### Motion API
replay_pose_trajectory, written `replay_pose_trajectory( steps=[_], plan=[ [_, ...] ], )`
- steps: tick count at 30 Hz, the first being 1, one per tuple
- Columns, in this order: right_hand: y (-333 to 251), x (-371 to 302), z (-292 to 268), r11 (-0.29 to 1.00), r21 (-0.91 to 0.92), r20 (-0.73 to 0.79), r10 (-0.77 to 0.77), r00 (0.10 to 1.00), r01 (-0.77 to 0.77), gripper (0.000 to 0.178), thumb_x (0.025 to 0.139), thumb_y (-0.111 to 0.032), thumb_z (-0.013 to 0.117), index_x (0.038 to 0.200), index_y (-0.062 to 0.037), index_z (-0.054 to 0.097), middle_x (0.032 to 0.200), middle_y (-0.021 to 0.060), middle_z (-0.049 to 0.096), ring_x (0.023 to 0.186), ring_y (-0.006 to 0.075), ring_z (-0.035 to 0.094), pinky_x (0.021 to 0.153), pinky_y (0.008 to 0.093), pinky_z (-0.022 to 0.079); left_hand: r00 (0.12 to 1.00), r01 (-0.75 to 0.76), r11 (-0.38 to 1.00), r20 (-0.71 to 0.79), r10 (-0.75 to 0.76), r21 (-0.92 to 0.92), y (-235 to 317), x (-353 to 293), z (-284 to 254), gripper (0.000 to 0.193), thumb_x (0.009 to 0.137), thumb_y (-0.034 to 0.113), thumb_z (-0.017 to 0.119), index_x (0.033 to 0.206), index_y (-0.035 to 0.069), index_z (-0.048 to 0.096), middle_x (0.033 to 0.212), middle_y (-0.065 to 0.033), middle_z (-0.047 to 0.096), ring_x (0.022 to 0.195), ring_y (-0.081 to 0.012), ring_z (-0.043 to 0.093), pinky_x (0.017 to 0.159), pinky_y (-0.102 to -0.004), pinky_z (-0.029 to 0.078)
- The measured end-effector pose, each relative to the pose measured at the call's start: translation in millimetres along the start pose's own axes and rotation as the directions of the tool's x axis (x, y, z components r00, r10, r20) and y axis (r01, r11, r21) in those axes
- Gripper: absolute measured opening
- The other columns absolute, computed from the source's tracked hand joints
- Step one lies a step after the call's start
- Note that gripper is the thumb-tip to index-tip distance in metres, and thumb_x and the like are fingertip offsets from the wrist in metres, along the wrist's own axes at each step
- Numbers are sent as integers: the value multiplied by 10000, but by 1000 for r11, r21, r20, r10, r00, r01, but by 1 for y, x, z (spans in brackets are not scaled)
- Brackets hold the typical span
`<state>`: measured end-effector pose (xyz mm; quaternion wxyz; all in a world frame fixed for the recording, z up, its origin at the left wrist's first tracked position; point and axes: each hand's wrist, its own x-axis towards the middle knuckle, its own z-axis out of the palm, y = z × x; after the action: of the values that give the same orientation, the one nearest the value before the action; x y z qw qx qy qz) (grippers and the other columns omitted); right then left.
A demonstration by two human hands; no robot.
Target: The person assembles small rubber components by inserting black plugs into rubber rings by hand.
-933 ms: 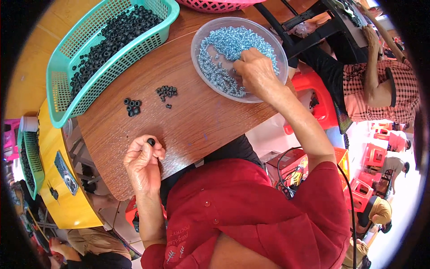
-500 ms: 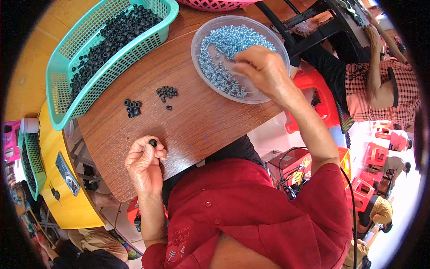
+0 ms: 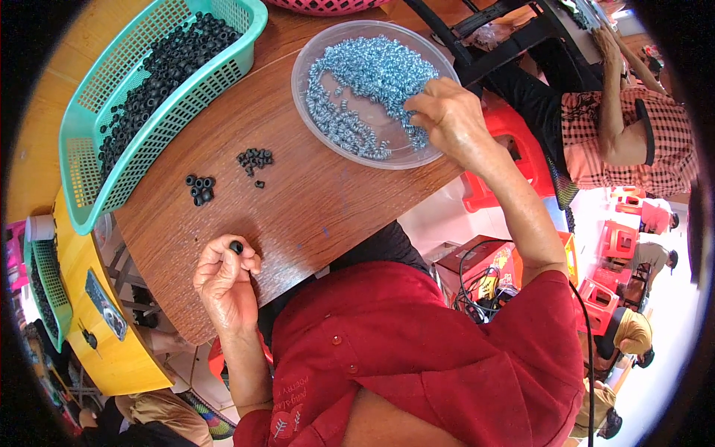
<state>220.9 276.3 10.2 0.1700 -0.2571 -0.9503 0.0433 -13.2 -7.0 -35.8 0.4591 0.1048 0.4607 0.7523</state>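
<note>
Left hand [image 3: 226,287] pinches a small round black part [image 3: 236,247]; right hand [image 3: 457,125], fingers nearly closed, catch unclear, hangs over silvery-blue metal coils [image 3: 376,65] in a round clear-plastic bowl [image 3: 299,93]; light pinching should limit tangles.

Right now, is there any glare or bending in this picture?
Head view: glare whitens the brown table beside the left hand; the far-right background looks washed out; red stools there appear tilted, inside a curved black border.

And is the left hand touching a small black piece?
Touching. The head view shows the left hand pinching the small black piece, with no gap between them.
</note>
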Motion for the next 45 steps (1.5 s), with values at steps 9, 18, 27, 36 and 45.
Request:
replay_pose_trajectory(
  steps=[9,18,27,36,45],
  plan=[
    [-4,1,-2,1000,-26,34,-11,999,12,132,662,-43,645,783,-82,677,709,108,552,783,307,576,643,426,458,1000,-8,1000,-13,8,1,-1,-2,-1,181,853,116,644,938,-37,596,806,-111,624,636,-155,565,606,-282,457],
    [-10,-2,10,997,-49,118,-62,991,68,155,652,-53,705,804,-63,672,699,76,547,736,266,569,642,373,452,999,-33,999,-29,33,21,-1,0,4,180,854,108,643,933,-44,587,810,-120,622,636,-156,565,608,-288,462],
    [-8,0,12,989,149,115,-14,993,-4,94,677,-79,660,769,-83,674,701,120,549,788,309,573,634,433,455,999,-34,999,-20,35,34,-4,0,1,212,849,119,650,956,-53,587,810,-119,621,642,-158,569,610,-283,462],
    [-12,4,15,999,-23,94,-44,995,47,195,655,-57,710,847,-63,674,721,83,542,752,277,559,638,381,445,999,-36,998,-27,38,46,-4,1,2,228,834,128,668,951,-53,591,804,-114,622,640,-168,566,601,-273,463],
    [-18,15,31,994,87,99,-77,992,68,134,618,-27,629,746,-67,637,707,119,534,768,325,564,597,443,438,999,-37,997,-30,39,61,-4,2,2,221,837,126,666,948,-50,594,807,-114,624,640,-168,568,606,-269,465]
  ],
)
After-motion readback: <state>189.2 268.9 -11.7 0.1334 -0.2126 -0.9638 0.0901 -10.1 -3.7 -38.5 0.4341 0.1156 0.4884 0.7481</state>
